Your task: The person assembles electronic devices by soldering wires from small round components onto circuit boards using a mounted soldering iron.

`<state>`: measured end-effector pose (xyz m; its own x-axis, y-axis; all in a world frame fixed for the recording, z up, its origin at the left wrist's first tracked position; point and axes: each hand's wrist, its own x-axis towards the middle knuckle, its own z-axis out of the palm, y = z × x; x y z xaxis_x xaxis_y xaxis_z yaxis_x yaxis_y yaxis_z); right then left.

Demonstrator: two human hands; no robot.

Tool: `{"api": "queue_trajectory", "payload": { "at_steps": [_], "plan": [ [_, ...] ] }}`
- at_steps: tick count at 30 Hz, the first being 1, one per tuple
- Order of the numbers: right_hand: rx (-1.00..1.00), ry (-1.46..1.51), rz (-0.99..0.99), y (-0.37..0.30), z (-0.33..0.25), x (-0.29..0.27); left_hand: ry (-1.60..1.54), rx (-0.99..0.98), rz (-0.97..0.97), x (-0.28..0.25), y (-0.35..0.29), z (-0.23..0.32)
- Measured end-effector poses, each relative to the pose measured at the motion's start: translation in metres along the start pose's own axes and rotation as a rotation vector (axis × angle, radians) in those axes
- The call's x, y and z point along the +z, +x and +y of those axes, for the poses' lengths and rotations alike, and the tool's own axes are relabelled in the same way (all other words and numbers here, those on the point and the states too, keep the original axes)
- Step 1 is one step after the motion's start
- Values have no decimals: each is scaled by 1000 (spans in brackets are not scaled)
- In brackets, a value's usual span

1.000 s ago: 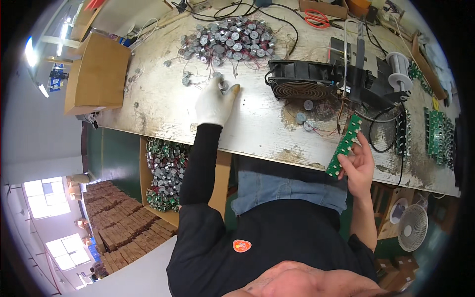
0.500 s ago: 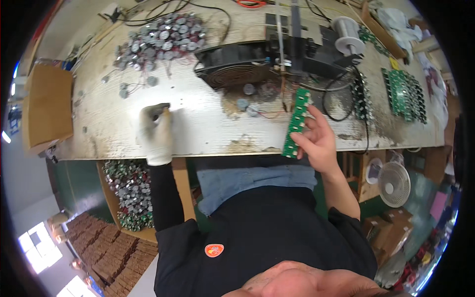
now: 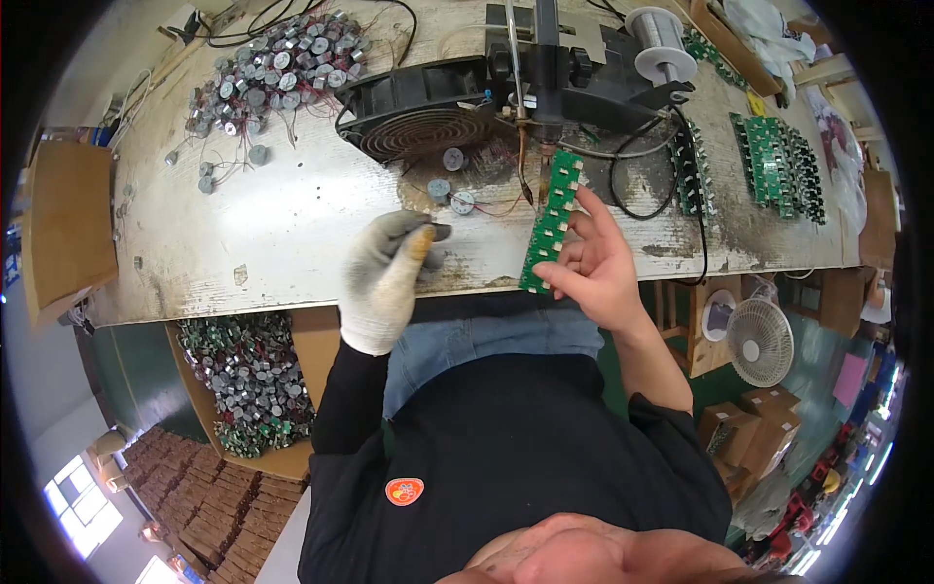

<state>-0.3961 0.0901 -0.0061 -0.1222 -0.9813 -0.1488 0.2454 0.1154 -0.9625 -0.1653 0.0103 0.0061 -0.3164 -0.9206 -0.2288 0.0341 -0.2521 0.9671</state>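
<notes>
My right hand (image 3: 598, 263) holds a long green circuit board (image 3: 552, 222) by its near half, thumb on its face and fingers along the right edge. The board stands tilted, its far end beside the soldering iron tip (image 3: 526, 185). In a white and grey work glove, my left hand (image 3: 387, 273) is closed in a pinch above the bench, left of the board; what it pinches, if anything, I cannot make out. Just beyond it lie a round silver part with thin wires (image 3: 462, 201) and another grey round part (image 3: 439, 189). The wires reach toward the board.
A black fan (image 3: 418, 122) stands beside the soldering stand (image 3: 548, 78) with its solder spool (image 3: 662, 44). Round wired parts are heaped (image 3: 282, 73) at the far left. Green boards (image 3: 773, 165) stand in rows at right. A cardboard box (image 3: 68, 224) sits at the left edge.
My left hand has moved right, closer to the board, and stays closed. The right hand still holds the board at nearly the same spot by the iron. The whole view has shifted slightly.
</notes>
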Motion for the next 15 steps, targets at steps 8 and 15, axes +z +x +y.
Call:
{"api": "queue_trajectory", "payload": {
  "at_steps": [8, 15],
  "plan": [
    [74, 8, -3, -2, -6, 1, 138, -98, -56, 40, 1, 5],
    [107, 79, -73, -6, -8, -1, 188, -71, -176, 46, 7, 3]
  ]
}}
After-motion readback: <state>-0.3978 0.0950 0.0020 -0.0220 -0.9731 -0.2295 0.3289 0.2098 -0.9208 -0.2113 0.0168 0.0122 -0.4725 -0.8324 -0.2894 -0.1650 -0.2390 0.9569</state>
